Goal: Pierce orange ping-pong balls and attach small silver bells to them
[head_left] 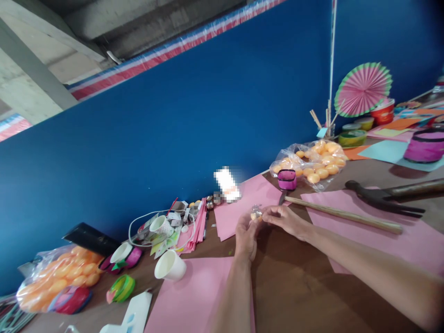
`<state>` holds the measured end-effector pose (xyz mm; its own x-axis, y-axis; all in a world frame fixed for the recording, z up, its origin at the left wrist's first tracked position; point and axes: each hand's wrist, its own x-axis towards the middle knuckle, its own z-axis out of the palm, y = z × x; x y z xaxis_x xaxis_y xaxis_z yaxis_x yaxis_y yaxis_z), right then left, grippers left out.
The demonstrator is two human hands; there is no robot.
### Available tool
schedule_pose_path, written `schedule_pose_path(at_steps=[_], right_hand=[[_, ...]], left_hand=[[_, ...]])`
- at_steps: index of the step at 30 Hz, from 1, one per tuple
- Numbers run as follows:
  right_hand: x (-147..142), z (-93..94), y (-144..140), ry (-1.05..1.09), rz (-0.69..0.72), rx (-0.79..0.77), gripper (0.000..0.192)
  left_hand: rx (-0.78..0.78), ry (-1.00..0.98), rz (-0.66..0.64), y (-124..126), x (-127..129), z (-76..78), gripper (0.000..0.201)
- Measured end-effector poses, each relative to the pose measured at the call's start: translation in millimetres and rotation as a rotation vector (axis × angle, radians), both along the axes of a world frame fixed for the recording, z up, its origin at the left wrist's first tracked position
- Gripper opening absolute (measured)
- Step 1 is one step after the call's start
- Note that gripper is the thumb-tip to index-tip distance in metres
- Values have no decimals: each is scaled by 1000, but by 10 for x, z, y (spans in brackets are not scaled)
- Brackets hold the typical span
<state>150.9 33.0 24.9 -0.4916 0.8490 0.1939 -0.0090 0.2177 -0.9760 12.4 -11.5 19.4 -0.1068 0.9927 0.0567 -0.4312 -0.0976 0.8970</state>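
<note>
Fingers [242,223] of the left hand [246,238] pinch a small clear rounded object [256,212]; the right hand [288,223] is beside it, hold unclear; flat pink paper sheet [229,218] just beyond the grip.

Fan [364,90] behind claw hammer [385,196]

Table [294,296]: bare brown is showing between the forearms [234,296], so that's giving you an easy lane
Pink sheet [256,194]: it's lying flat beyond the hands [247,236], so skimming low is working til the blue wall [173,125] is stopping you
Hammer [378,198]: it's hogging the right side, and a wooden handle [347,214] is lying crosswise just past the right hand [286,219]
Paper cup [169,266]: it's sitting in the way on the left, with a messy pile [178,226] crowding in behind
</note>
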Motion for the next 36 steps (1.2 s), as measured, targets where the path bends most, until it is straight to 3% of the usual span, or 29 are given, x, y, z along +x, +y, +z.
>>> schedule_pose_path(at_steps=[23,36], right_hand=[[8,-28,-5,-6,-49,-54,28],[-6,-31,-10,102,-26,-114,21]], left_hand=[[6,62,53,0,26,1,34],[25,106,54,-8,25,0,34]])
